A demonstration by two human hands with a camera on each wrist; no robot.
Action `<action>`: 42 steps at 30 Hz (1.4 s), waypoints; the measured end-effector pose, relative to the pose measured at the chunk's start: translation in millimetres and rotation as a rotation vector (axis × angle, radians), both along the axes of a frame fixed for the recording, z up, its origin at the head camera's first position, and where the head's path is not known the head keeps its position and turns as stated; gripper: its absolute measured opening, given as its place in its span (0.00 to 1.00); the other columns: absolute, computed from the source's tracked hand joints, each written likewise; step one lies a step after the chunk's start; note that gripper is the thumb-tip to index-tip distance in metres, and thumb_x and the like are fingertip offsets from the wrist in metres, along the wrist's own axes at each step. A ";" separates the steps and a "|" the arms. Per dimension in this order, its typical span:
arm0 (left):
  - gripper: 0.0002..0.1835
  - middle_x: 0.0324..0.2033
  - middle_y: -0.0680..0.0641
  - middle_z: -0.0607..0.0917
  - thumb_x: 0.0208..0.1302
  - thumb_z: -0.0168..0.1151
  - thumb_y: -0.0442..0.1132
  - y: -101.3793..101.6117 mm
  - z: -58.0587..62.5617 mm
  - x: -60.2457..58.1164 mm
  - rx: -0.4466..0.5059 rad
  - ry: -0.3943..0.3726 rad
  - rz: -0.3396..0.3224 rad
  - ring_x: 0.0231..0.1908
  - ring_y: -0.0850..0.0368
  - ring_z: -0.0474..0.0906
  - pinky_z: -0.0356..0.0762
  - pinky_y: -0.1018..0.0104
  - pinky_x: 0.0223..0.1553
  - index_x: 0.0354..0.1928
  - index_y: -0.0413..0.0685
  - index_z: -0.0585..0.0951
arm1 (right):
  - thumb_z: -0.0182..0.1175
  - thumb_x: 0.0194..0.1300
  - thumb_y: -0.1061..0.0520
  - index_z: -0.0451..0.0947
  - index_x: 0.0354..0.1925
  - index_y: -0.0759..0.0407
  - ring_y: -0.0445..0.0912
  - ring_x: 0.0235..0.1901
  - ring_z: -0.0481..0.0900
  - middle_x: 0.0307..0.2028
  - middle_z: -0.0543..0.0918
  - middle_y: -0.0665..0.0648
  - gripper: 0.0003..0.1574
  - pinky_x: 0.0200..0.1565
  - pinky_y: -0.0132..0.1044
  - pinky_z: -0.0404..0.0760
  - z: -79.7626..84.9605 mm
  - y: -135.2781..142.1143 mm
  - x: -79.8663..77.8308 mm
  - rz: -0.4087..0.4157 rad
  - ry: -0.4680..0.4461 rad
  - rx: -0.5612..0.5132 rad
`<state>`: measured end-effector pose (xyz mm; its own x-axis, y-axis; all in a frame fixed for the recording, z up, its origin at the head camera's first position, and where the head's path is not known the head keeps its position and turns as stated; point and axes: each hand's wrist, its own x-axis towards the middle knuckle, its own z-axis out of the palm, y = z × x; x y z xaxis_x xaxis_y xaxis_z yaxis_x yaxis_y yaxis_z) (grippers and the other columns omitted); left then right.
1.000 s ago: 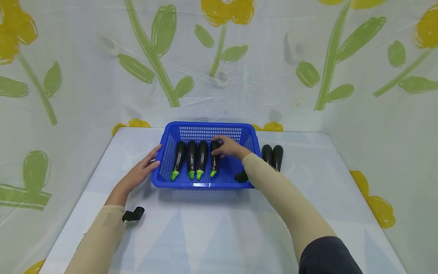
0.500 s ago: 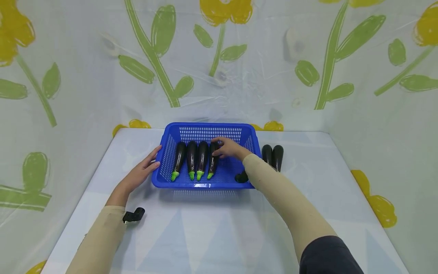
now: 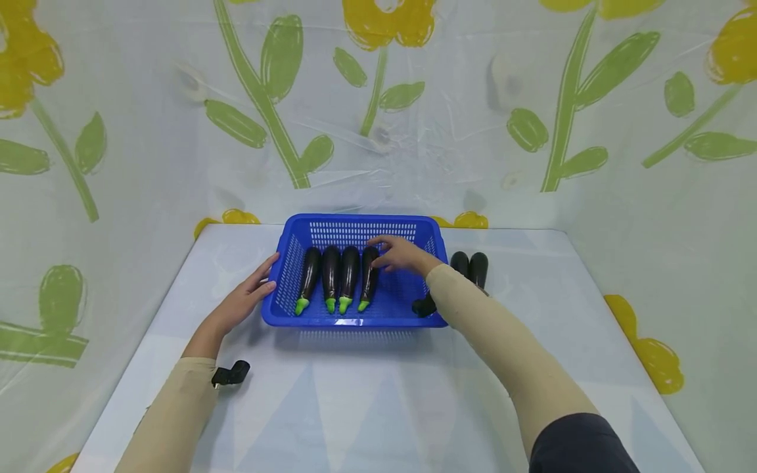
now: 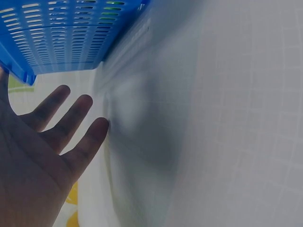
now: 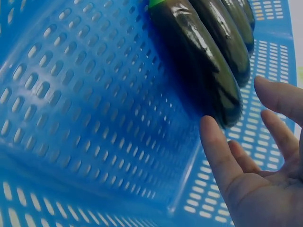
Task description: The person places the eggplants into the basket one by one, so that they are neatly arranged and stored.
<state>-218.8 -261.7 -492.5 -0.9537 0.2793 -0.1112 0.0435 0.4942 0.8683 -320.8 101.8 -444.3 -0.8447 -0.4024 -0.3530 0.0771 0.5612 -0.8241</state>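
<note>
Several dark purple eggplants [image 3: 330, 276] with green stem ends lie side by side in a blue plastic basket [image 3: 361, 322], stems towards me. My right hand [image 3: 402, 255] is over the rightmost eggplant [image 3: 369, 281], near its rounded end. In the right wrist view the fingers of that hand [image 5: 265, 189] are spread, with a gap between them and the eggplant [image 5: 203, 56]. My left hand [image 3: 239, 302] rests at the basket's left rim. The left wrist view shows its fingers [image 4: 75, 116] extended and apart, below the perforated basket wall [image 4: 61, 38].
Two more eggplants [image 3: 479, 268] lie on the white table [image 3: 355, 407] just right of the basket, partly behind my right forearm. A floral curtain [image 3: 437, 131] stands behind the table and on both sides. A black wrist camera [image 3: 232, 373] sticks out from my left sleeve.
The rightmost eggplant has shifted left against its neighbour, its stem end swinging left. My right hand has let go of it and moved slightly right. The left hand stays at the rim.
</note>
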 end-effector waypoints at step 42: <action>0.36 0.78 0.29 0.48 0.81 0.44 0.52 1.2 -0.3 -0.5 -0.001 0.000 -0.006 0.73 0.22 0.49 0.51 0.20 0.65 0.82 0.72 0.41 | 0.60 0.73 0.62 0.71 0.70 0.55 0.64 0.61 0.77 0.68 0.71 0.67 0.29 0.61 0.59 0.77 29.9 61.9 13.8 -0.010 0.055 -0.074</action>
